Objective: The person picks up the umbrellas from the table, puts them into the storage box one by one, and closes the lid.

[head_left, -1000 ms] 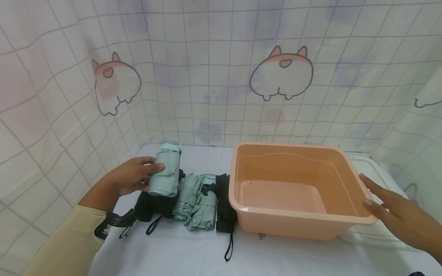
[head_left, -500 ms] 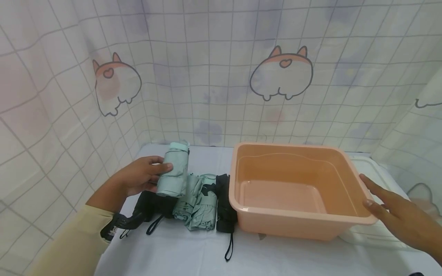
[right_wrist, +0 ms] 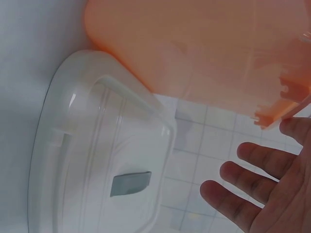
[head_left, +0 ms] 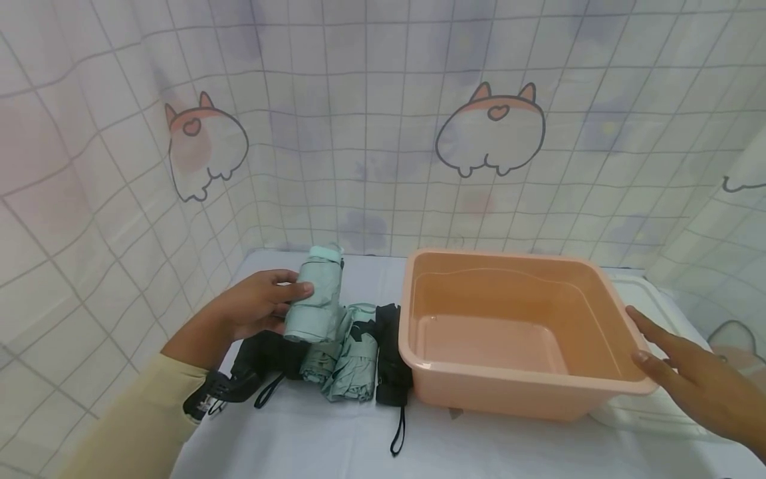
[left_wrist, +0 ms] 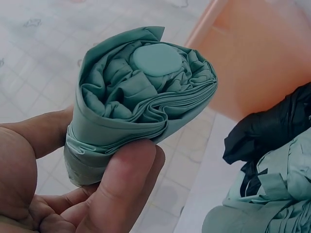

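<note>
My left hand [head_left: 260, 303] grips a folded light-green umbrella [head_left: 317, 293], held upright above the others on the table. In the left wrist view the umbrella's [left_wrist: 141, 92] gathered fabric and round pale end face the camera, thumb and fingers wrapped around its side. Below and beside it lie a black umbrella [head_left: 263, 356], another green umbrella [head_left: 353, 362] and a black umbrella [head_left: 391, 362] with a wrist strap. At the right, my right hand [head_left: 688, 372] touches the rim of a peach plastic bin [head_left: 491, 392] with its fingers extended. Nothing lies inside the bin.
A white lid [right_wrist: 107, 145] lies partly under the right side of the bin, with a grey patch on it. A white tabletop [head_left: 311, 439] spreads in front. Grid-patterned curtains [head_left: 383, 133] enclose the back and sides.
My left hand has carried the green umbrella to the right, from over the black umbrella towards the other green ones. The right hand and the bin keep their places.
</note>
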Action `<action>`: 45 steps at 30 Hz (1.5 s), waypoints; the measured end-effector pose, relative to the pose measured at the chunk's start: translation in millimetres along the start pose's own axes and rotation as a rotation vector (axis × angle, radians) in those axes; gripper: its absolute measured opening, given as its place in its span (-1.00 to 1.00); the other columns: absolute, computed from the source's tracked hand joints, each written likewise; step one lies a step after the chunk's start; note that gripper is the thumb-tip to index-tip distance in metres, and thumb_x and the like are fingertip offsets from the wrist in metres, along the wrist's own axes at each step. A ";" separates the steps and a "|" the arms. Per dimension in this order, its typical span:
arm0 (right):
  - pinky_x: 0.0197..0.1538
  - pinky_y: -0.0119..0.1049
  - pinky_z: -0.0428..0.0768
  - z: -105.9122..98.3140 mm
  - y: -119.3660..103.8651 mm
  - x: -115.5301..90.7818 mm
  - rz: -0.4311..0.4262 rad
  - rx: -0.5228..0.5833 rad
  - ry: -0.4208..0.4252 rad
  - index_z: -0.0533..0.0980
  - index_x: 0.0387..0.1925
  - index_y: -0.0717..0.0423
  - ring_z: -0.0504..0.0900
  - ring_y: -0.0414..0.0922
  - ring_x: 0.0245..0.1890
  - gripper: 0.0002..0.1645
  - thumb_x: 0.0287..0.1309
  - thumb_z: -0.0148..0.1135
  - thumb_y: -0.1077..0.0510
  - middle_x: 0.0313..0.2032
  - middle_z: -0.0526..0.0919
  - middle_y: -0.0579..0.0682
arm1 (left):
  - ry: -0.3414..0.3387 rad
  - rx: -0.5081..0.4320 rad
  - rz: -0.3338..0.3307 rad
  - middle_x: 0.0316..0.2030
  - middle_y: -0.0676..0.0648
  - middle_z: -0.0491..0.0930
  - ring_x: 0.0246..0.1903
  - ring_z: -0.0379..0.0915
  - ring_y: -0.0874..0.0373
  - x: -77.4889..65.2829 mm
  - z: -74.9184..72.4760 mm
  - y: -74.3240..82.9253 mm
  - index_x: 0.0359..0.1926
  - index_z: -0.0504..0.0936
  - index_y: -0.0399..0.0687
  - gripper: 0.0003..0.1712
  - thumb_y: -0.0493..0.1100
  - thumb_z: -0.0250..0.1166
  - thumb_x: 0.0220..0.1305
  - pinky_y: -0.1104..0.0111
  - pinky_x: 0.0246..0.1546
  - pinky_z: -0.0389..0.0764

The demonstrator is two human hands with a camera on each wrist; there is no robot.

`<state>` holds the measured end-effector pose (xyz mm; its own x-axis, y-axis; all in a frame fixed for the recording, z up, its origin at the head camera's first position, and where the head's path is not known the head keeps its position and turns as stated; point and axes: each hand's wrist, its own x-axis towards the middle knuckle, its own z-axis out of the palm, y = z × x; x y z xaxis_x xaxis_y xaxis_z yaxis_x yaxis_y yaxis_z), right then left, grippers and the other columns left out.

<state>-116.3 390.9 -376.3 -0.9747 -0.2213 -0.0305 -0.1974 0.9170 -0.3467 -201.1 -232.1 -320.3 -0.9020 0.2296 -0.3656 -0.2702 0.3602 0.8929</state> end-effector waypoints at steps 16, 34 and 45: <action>-0.25 0.57 0.45 -0.9 -2.6 -1.6 -0.010 -0.003 0.006 -0.30 0.64 -0.09 0.39 0.71 0.07 -0.12 0.60 -0.06 -0.08 0.35 0.17 0.64 | -0.047 -0.030 0.046 0.17 -0.34 0.49 0.01 0.59 -0.17 -0.6 13.0 7.4 0.45 0.17 -0.30 -0.14 0.10 0.34 0.42 0.13 -0.16 0.69; -0.23 0.60 0.44 2.2 -0.4 2.2 -0.004 -0.017 0.009 -0.28 0.64 -0.07 0.36 0.72 0.09 -0.11 0.59 -0.05 -0.11 0.34 0.18 0.64 | -0.057 -0.058 0.052 0.16 -0.31 0.52 0.03 0.60 -0.17 2.1 29.2 16.8 0.42 0.23 -0.23 -0.19 0.10 0.35 0.40 0.11 -0.14 0.69; -0.04 0.76 0.13 -1.2 -0.6 3.6 0.054 -0.043 -0.022 -0.32 0.64 -0.11 0.38 0.71 0.07 -0.09 0.59 -0.09 -0.19 0.31 0.24 0.63 | -0.064 -0.044 0.062 0.16 -0.30 0.52 0.04 0.59 -0.14 5.1 38.9 22.5 0.44 0.19 -0.26 -0.18 0.08 0.34 0.42 0.17 -0.22 0.66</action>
<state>-119.8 390.0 -375.1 -0.9816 -0.1782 -0.0686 -0.1496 0.9410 -0.3036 -198.6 -187.7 -312.3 -0.8944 0.3081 -0.3243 -0.2307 0.3034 0.9245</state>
